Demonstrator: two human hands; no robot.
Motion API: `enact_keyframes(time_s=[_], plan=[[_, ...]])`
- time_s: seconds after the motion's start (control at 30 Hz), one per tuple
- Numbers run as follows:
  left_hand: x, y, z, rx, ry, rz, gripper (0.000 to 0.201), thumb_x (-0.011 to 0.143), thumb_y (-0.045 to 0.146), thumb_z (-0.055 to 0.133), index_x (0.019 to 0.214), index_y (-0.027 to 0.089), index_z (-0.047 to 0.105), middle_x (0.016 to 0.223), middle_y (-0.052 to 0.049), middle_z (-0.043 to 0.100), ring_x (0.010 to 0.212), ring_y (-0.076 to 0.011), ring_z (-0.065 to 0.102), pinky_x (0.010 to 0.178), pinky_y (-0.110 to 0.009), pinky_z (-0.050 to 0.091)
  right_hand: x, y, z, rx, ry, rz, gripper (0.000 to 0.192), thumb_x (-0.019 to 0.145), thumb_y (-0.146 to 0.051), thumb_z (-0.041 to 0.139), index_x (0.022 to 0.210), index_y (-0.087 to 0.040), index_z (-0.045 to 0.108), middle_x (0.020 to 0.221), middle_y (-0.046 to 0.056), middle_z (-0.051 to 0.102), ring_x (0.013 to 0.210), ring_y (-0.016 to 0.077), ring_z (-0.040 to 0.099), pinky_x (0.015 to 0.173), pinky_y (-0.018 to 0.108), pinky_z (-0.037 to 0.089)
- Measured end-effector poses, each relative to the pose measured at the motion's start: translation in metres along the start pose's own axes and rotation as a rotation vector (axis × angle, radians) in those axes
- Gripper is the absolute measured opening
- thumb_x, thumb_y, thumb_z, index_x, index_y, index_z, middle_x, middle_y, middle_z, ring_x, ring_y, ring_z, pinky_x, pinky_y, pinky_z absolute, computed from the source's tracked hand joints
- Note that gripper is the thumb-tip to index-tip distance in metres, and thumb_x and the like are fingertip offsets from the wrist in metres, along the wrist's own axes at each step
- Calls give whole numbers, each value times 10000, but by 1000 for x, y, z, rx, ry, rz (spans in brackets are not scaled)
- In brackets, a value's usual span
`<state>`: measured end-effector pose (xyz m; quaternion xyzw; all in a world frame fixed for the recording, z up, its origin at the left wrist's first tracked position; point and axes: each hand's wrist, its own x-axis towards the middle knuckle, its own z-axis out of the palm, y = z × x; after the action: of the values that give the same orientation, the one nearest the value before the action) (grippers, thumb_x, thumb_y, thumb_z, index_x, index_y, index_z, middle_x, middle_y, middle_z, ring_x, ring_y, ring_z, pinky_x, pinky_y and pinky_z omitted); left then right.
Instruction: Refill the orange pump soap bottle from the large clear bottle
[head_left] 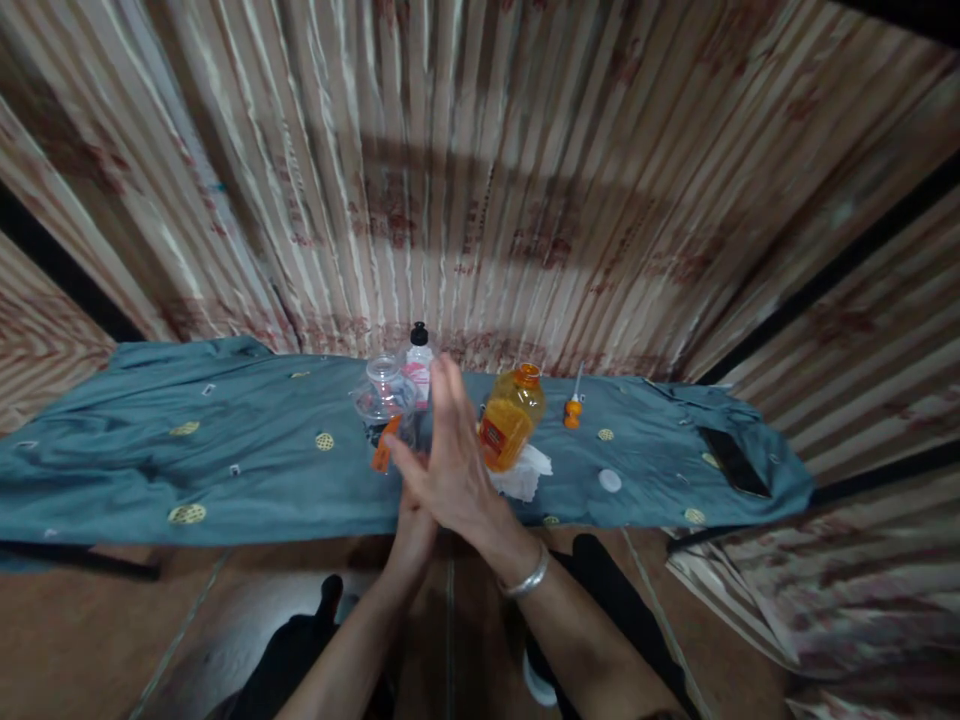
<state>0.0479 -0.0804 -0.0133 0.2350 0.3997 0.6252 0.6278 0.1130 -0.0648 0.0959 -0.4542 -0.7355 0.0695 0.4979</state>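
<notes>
Two hands meet palm to palm at the centre of the view, above the near edge of a cloth-covered surface.

Backdrop: striped, patterned curtain (480,180) fills the view from 9 through 12 to 3 o'clock.
Surface: blue-green cloth (187,440) with small gold motifs spans the middle band from 9 to 3 o'clock, bearing all the objects.
Right hand (450,455): fingers straight and together, palm turned left, laid flat against the other hand; it holds nothing; a silver bangle (525,578) circles the wrist at 5 o'clock of the hand.
Left hand (415,515): mostly hidden behind the right; fingers appear straight, pressed to it; no object shows in its hold.
Orange bottle (511,418): amber liquid, orange cap on, leaning, at 2 o'clock of the hands, just beside them.
White tissue (525,475): crumpled, under the bottle's base, at 3 o'clock of the hands.
Clear jar (384,395): at 11 o'clock of the hands, close by; an orange piece (384,448) lies at its foot.
White bottle (418,370): black cap, at 12 o'clock, behind the fingertips.
Screwdriver (574,405): orange handle, at 2 o'clock, well apart.
Dark flat object (735,462): at 3 o'clock, far end of the cloth; possibly a phone.
Progress: judged from this view, both bottles stand capped and neither hand grips any item; all handling of the objects appears yet to be done.
</notes>
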Motion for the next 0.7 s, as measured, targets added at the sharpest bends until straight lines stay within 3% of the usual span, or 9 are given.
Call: enact_keyframes(time_s=[0.07,0.17,0.23,0.27,0.33,0.37,0.47,0.57,0.7], plan=[[3,-2,14,90,-3,60,651,595,226,927,1177,291,640,1398,-75,646,1482,-333,484,1219,-458,386,2,5,-38,-58,142,1,782,1021,-385,550,1694,-258,174,1774,108,246,1671,243,150,1345,523,229],[11,-4,35,194,-16,125,855,492,199,973,1243,292,575,1523,-98,544,1520,-342,432,1275,-495,270,2,46,-88,-154,273,107,690,1041,-416,482,1659,-191,275,1743,144,320,1641,274,260,1322,533,283],[16,-6,47,245,-41,169,954,445,183,986,1287,286,549,1573,-117,493,1549,-343,388,1291,-500,222,-4,86,-109,-263,198,298,616,1050,-369,430,1604,-106,369,1637,209,483,1548,296,445,1263,514,390],[19,-7,52,268,-56,188,993,420,166,990,1300,281,546,1581,-123,482,1562,-345,369,1295,-499,206,-9,105,-115,-341,91,419,572,1050,-321,415,1572,-86,417,1574,222,556,1487,296,526,1229,494,432],[24,-9,59,304,-89,218,1056,366,124,993,1314,269,550,1587,-133,473,1581,-353,336,1303,-495,183,-23,138,-116,-555,-200,624,517,1035,-220,414,1534,-108,484,1545,201,595,1461,269,559,1216,432,437],[27,-10,62,319,-104,228,1082,342,107,992,1318,265,553,1595,-138,464,1588,-357,323,1306,-494,172,-30,150,-112,-587,-253,665,503,1007,-181,462,1501,-112,530,1517,203,621,1447,278,574,1208,426,439],[34,-15,69,344,-139,243,1119,319,86,991,1333,259,552,1627,-149,430,1602,-353,297,1316,-484,141,-52,168,-93,-627,-345,720,517,973,-158,537,1489,-120,551,1499,213,632,1430,300,586,1159,441,475],[41,-19,75,338,-152,237,1113,318,56,984,1331,237,561,1618,-160,435,1613,-352,271,1319,-465,124,-64,172,-73,-652,-435,721,533,988,-205,569,1507,-90,529,1548,253,573,1444,340,560,1141,490,474],[47,-27,84,280,-151,197,1107,296,-6,959,1310,232,585,1607,-157,437,1627,-354,229,1318,-467,122,-68,171,-59,-669,-527,636,433,998,-131,528,1423,-144,613,1399,188,695,1343,278,627,1094,409,498]])
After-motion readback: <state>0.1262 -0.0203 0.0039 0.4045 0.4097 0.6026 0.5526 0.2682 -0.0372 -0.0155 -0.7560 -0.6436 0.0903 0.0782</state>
